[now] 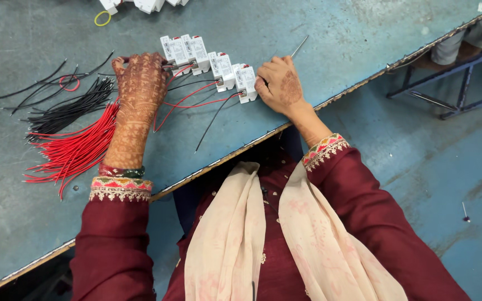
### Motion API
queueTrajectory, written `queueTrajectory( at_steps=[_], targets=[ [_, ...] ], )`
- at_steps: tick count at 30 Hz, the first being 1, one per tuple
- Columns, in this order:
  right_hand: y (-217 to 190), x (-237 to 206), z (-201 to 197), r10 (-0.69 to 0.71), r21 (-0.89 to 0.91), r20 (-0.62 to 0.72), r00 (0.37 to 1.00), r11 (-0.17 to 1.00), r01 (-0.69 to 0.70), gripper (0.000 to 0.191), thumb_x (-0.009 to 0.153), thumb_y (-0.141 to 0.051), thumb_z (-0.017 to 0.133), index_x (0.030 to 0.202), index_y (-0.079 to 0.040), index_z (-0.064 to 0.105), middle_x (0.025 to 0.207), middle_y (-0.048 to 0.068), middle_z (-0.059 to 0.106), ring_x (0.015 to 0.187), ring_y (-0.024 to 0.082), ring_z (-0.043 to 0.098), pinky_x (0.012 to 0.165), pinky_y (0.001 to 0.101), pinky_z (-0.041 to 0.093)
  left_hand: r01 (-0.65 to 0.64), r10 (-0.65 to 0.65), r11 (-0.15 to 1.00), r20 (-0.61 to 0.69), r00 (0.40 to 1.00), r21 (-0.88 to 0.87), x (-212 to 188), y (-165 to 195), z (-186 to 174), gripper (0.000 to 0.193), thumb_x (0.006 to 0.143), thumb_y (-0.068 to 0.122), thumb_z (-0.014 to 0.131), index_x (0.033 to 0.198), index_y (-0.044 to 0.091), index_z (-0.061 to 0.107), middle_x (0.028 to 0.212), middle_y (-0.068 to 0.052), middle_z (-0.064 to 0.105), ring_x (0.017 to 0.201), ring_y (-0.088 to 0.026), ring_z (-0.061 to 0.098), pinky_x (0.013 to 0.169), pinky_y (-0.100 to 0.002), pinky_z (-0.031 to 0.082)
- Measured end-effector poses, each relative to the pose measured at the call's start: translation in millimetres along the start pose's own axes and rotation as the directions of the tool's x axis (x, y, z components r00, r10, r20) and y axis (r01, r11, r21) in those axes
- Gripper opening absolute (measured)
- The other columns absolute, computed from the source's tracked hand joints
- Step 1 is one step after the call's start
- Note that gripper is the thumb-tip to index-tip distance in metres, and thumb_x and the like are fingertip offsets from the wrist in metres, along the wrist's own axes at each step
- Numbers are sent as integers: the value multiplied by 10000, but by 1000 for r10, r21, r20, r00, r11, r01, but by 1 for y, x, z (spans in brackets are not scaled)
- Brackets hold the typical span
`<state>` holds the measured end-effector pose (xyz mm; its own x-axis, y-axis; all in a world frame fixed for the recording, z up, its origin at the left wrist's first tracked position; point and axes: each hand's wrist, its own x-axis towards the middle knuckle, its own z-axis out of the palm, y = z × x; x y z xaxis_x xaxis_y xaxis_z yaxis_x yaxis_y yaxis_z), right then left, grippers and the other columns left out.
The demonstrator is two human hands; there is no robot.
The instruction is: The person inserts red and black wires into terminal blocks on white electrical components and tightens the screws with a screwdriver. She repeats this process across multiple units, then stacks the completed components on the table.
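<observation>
A row of several small white plastic modules [207, 61] lies on the blue-grey worktable [319, 33], each with red and black wires trailing from it. My left hand [140, 83] rests with its fingers on the wires beside the leftmost module [175, 50]. My right hand [279, 85] grips the rightmost module [246, 82] and a thin metal tool [299, 46] whose tip sticks out past the fingers. A loose black wire [214, 120] runs from that module toward the table edge.
A bundle of red wires [73, 150] and a bundle of black wires [73, 106] lie left of my left arm. A yellow ring [102, 18] and more white parts [146, 4] sit at the far edge. A blue metal frame [458, 83] stands on the floor at right.
</observation>
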<state>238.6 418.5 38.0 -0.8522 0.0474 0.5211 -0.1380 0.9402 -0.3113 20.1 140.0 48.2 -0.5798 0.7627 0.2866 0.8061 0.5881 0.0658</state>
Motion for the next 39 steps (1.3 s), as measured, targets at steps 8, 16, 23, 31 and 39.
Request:
queueTrajectory(
  at_steps=[8, 16, 23, 31, 39],
  targets=[
    [-2, 7, -2, 23, -12, 49, 999, 1000, -22, 165, 944, -167, 665, 817, -64, 642, 813, 73, 612, 863, 286, 550, 893, 435, 409, 287, -210, 906, 259, 943, -312, 10, 10, -27, 255, 987, 217, 654, 1221, 119, 631, 1059, -109, 762, 1021, -347, 684, 948, -596, 403],
    [-9, 15, -4, 15, -34, 54, 998, 999, -13, 219, 956, -179, 680, 780, -65, 614, 798, 78, 590, 849, 292, 534, 875, 431, 408, 488, -216, 568, 451, 866, -663, 14, 15, -23, 285, 990, 289, 641, 1196, 95, 611, 979, -80, 780, 857, -167, 773, 741, -352, 614],
    [-9, 24, -4, 16, -54, 53, 998, 998, -13, 291, 962, -226, 700, 744, -71, 586, 768, 70, 573, 818, 284, 521, 852, 432, 407, 500, -146, 566, 518, 843, -655, 12, 31, -21, 365, 955, 368, 696, 1173, 77, 657, 1008, -134, 730, 797, -225, 755, 702, -365, 599],
    [-7, 21, -2, 14, -22, -36, 999, 1000, -15, 372, 985, -318, 737, 748, -90, 563, 763, 56, 586, 791, 280, 523, 826, 432, 399, 358, -109, 833, 510, 853, -422, 9, 44, -21, 479, 901, 518, 691, 1106, 86, 721, 1055, -172, 731, 1016, -370, 680, 879, -500, 511],
    [-55, 4, -9, -109, -23, -54, 993, 994, 108, 383, 923, -394, 774, 761, -99, 591, 705, 70, 588, 647, 297, 591, 610, 434, 462, 268, 26, 808, 487, 873, -525, -1, 38, -5, 388, 1027, 387, 495, 1017, 108, 764, 1070, -138, 741, 1021, -359, 679, 910, -483, 504]
  ],
)
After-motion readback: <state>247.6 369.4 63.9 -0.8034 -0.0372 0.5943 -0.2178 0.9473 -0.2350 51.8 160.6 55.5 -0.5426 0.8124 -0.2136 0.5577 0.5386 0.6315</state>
